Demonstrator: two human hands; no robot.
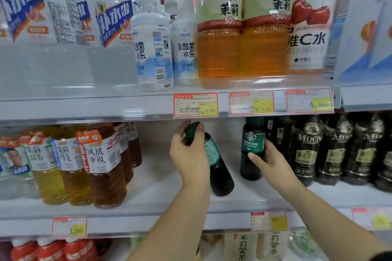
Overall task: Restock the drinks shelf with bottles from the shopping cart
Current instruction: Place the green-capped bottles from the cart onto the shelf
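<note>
Two dark coffee bottles with green labels and green caps are on the middle shelf [161, 188]. My left hand [188, 154] grips the left coffee bottle [218, 167] near its cap; this bottle leans to the left, its base on the shelf. My right hand [269, 163] holds the right coffee bottle [252, 146] by its side; it stands upright next to a row of black coffee bottles [331, 150]. The shopping cart is out of view.
Amber tea bottles [97, 165] stand left of the gap on the middle shelf. The upper shelf holds water, white yoghurt drinks [153, 48] and big tea bottles [239, 27]. Price tags [195, 105] line the shelf edges. More bottles sit on the shelf below.
</note>
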